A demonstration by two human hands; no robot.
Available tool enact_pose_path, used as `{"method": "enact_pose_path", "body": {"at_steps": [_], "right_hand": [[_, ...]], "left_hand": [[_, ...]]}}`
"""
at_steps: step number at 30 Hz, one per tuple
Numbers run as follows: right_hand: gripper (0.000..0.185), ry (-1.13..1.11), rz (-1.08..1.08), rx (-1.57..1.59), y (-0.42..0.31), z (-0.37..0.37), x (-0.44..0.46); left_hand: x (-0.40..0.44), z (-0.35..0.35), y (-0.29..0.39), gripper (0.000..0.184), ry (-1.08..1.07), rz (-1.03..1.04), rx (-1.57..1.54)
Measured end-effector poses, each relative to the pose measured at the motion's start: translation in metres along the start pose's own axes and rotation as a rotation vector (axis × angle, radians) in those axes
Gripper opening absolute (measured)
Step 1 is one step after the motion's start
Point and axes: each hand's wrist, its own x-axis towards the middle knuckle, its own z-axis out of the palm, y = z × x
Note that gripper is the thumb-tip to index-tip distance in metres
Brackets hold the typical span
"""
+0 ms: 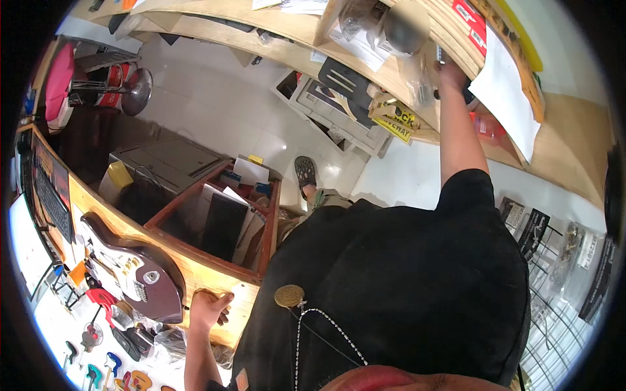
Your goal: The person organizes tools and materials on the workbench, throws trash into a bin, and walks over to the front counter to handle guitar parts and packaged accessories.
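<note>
My left hand [210, 309] rests at the edge of the wooden bench [240, 311], thumb held out, the other fingers loosely bent, nothing visible in it. Beside it lies a dark maroon electric guitar [140, 274] with a white pickguard. My right arm stretches up to a wooden shelf [570, 146] on the right. There my right hand [450, 77] is partly hidden among the shelf's contents, close to a small pale object [441, 55] and a clear plastic bag [415, 81]. Whether it holds anything cannot be made out.
Below the shelf are a yellow bag [393, 116] and a grey cabinet [342, 111]. A red-framed open drawer [270, 228] holds papers. A stool [137, 91] stands at the upper left, a keyboard [52, 202] at the far left. Packets hang on a wire rack [548, 313].
</note>
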Motion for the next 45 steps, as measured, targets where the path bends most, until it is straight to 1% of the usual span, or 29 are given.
{"method": "enact_pose_path", "body": {"at_steps": [2, 3, 5, 6, 8, 10, 13, 16, 19, 22, 25, 28, 31, 32, 35, 38, 40, 42, 44, 45], "right_hand": [[0.030, -0.077, 0.224, 0.264, 0.033, 0.013, -0.010], [0.031, -0.156, 0.254, 0.212, 0.055, 0.014, -0.011], [0.034, -0.242, 0.322, 0.116, 0.065, 0.013, -0.014], [0.035, -0.246, 0.360, 0.073, 0.061, 0.010, -0.015], [0.036, -0.274, 0.341, -0.064, 0.050, 0.004, -0.019], [0.037, -0.318, 0.221, -0.253, 0.035, -0.006, -0.026], [0.045, -0.422, 0.254, -0.327, 0.022, -0.013, -0.031], [0.042, -0.325, 0.181, -0.497, 0.014, -0.010, -0.043], [0.035, -0.249, 0.104, -0.473, 0.007, -0.013, -0.048], [0.034, -0.188, 0.097, -0.553, 0.006, -0.007, -0.041], [0.032, -0.133, 0.147, -0.251, -0.012, -0.008, -0.026], [0.029, -0.134, 0.149, -0.203, -0.057, -0.003, -0.014], [0.030, -0.195, 0.056, -0.198, -0.079, 0.004, -0.005], [0.030, -0.149, -0.018, -0.257, -0.074, 0.012, -0.006], [0.032, -0.180, 0.055, -0.299, -0.071, 0.005, -0.014], [0.036, -0.215, 0.264, -0.453, -0.041, 0.001, -0.020], [0.039, -0.302, 0.159, -0.543, -0.019, -0.010, -0.034], [0.041, -0.289, 0.108, -0.560, 0.010, -0.007, -0.037], [0.042, -0.200, 0.129, -0.493, 0.045, 0.011, -0.040], [0.042, -0.243, 0.209, -0.498, 0.028, 0.004, -0.035]], "left_hand": [[-0.001, 0.000, -0.001, 0.046, 0.001, 0.011, -0.009], [-0.001, 0.000, -0.001, 0.045, 0.006, 0.011, -0.005], [-0.001, 0.001, 0.000, 0.045, 0.014, 0.008, 0.001], [-0.001, 0.000, 0.001, 0.045, 0.015, 0.013, -0.006], [-0.001, 0.001, 0.000, 0.044, 0.017, 0.020, -0.023], [-0.002, 0.001, 0.000, 0.044, 0.029, 0.010, -0.015], [0.000, 0.002, 0.000, 0.044, 0.036, -0.010, -0.010], [-0.001, 0.002, 0.003, 0.045, 0.054, -0.004, 0.026], [-0.001, 0.001, 0.002, 0.046, 0.050, 0.008, 0.018], [0.001, 0.001, 0.000, 0.046, 0.054, 0.001, 0.020], [0.000, 0.002, 0.000, 0.047, 0.062, 0.002, 0.012], [0.003, 0.002, -0.003, 0.048, 0.056, -0.016, 0.034], [0.003, 0.001, -0.003, 0.048, 0.044, -0.015, 0.028], [0.004, 0.002, -0.004, 0.048, 0.046, -0.019, 0.026], [0.004, 0.000, -0.004, 0.048, 0.053, -0.016, 0.026], [0.003, -0.001, -0.003, 0.048, 0.056, -0.015, 0.018], [0.004, 0.000, -0.004, 0.048, 0.057, -0.036, 0.015], [0.005, -0.001, -0.003, 0.048, 0.050, -0.011, 0.011], [0.004, 0.000, -0.003, 0.049, 0.064, -0.032, 0.029], [0.005, 0.000, -0.004, 0.049, 0.064, -0.037, 0.024]]}}
